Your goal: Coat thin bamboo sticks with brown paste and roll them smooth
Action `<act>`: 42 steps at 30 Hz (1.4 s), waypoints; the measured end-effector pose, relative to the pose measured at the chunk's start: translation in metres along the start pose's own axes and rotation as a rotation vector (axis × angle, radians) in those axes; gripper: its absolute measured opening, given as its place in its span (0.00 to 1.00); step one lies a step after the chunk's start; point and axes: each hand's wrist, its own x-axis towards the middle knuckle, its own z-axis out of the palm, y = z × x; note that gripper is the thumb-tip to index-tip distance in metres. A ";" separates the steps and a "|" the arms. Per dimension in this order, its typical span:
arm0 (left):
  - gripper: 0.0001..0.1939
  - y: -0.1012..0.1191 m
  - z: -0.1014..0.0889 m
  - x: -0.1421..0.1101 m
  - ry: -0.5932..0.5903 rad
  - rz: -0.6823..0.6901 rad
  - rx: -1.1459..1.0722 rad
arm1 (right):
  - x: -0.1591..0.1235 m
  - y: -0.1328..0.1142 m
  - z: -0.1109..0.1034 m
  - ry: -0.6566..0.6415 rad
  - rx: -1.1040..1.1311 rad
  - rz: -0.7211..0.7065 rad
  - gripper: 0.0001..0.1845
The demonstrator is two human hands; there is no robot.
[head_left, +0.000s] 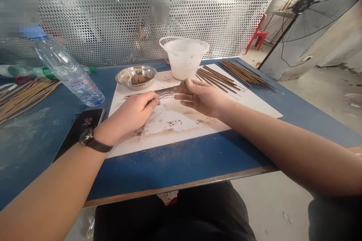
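My left hand (pixel 140 109) is closed in a pinch above the white sheet (pixel 181 137); what its fingertips hold, if anything, is too small to make out. My right hand (pixel 202 98) pinches a small lump of brown clay-like dough (pixel 183 83) between thumb and forefinger, its other fingers apart. Behind both hands lie several thin dark sticks (pixel 165 92). A shiny metal bowl (pixel 120 79) with a larger lump of brown dough (pixel 139 79) stands beyond my left hand. Thicker brown-coated sticks (pixel 219 77) lie on the sheet beyond my right hand.
A white plastic bucket (pixel 185 58) stands at the sheet's back edge. More sticks (pixel 246 73) lie at the right. On the left are a tilted water bottle (pixel 70 71), a phone (pixel 77 131) and tan strands (pixel 25 96). A perforated metal panel (pixel 113 15) rises behind the blue table (pixel 198 154).
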 end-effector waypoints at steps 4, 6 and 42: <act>0.14 0.002 0.002 -0.001 0.017 0.029 -0.027 | -0.004 0.001 0.007 -0.033 0.048 0.032 0.23; 0.14 0.004 0.003 -0.001 0.023 0.038 -0.034 | -0.005 0.002 0.010 -0.039 0.064 0.035 0.23; 0.22 -0.023 0.006 0.008 -0.079 0.032 0.094 | -0.008 0.001 0.006 -0.180 -1.057 -0.582 0.11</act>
